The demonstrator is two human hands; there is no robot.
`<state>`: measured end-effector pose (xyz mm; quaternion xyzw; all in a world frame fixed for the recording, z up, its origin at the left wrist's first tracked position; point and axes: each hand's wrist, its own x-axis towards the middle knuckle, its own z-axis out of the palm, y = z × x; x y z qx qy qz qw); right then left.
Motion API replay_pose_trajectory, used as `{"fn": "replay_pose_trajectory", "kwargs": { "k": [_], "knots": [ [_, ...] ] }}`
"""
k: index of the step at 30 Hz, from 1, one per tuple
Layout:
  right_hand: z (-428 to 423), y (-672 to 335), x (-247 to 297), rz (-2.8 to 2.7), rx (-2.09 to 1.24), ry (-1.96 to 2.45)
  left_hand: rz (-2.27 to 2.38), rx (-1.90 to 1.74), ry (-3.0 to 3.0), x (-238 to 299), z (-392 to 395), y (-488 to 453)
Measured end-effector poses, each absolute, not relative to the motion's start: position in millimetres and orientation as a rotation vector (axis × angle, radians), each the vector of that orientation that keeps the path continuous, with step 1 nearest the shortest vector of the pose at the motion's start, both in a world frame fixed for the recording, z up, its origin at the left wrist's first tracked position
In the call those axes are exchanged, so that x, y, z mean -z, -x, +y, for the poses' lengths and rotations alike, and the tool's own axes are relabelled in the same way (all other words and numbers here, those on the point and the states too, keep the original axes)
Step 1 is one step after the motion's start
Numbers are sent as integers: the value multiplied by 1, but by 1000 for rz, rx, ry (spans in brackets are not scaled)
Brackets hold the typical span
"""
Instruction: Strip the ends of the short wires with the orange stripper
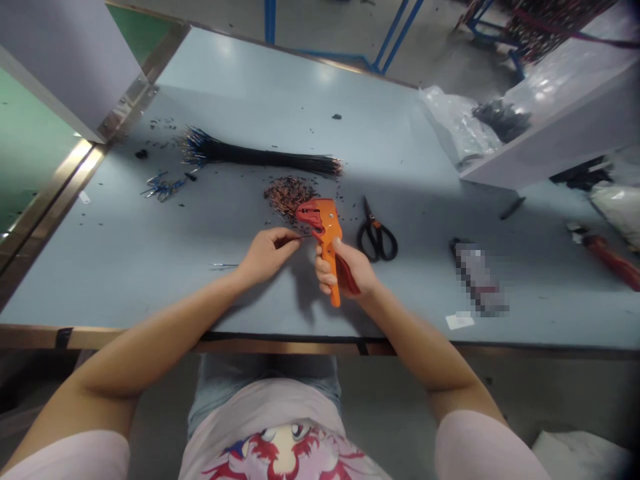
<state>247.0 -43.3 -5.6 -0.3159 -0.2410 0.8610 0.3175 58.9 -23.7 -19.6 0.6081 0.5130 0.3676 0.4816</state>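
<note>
My right hand (345, 270) is wrapped round the handles of an orange and red wire stripper (323, 227), held upright over the blue-grey table (240, 120). My left hand (267, 253) pinches a thin dark wire (296, 239) whose end reaches the stripper's jaws. Just behind the tool lies a small pile of short stripped wire pieces (287, 193). Farther back lies a long bundle of black wires (260, 157) with blue ends at the left.
Black scissors (377, 237) lie right of the stripper. A few blue wire scraps (163, 187) sit at the left. A blurred dark object (477, 277), a white box (560, 120) with plastic bags (457, 123) and a red-handled tool (613, 260) are at the right.
</note>
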Motion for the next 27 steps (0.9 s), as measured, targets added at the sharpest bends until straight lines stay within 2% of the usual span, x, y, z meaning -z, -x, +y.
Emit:
{"fn": "replay_pose_trajectory", "kwargs": {
  "k": [20,27],
  "knots": [
    [-17,-256,22,-460,-2253,823,1414,-718,-1832,25,-15,-47],
    [-14,-263,19,-431,-2150,774,1764,-647,-2116,23,5,-14]
  ]
}}
